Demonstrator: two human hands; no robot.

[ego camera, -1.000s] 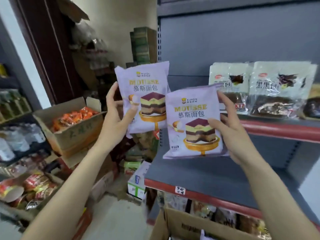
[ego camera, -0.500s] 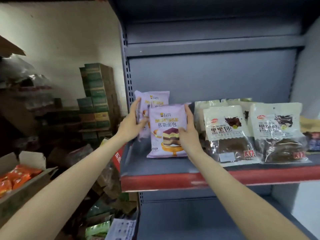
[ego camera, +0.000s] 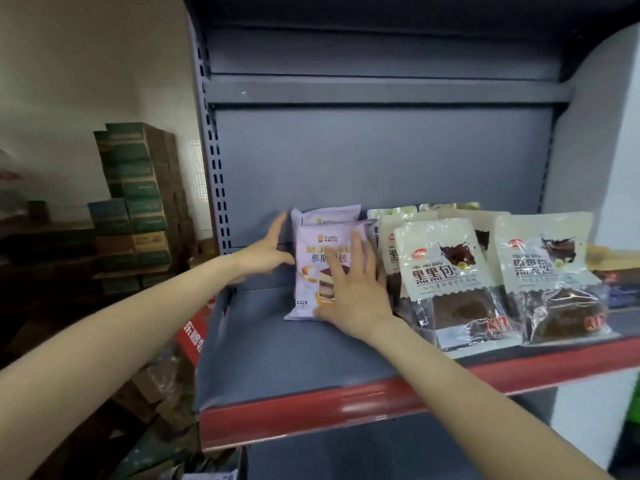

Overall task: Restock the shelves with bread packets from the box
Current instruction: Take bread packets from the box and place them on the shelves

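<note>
Two purple mousse bread packets stand on the grey shelf point(ego camera: 277, 355) with a red front edge. The front packet point(ego camera: 317, 271) leans against the rear packet point(ego camera: 325, 216), whose top shows behind it. My right hand point(ego camera: 353, 289) lies flat with straight fingers on the front packet's face, pressing it back. My left hand point(ego camera: 266, 251) is open beside the packets' left edge, fingers straight, touching or nearly touching the rear one. The box is out of view.
White packets of dark bread point(ego camera: 446, 282) point(ego camera: 550, 275) fill the shelf to the right of the purple ones. Bare shelf lies left and in front. Stacked green and brown cartons point(ego camera: 135, 202) stand at the left by the wall. An upper shelf point(ego camera: 381, 88) hangs above.
Both packets went from my hands onto the shelf. My grips have let go: the right hand now presses flat on the front packet, and the left hand has opened beside them.
</note>
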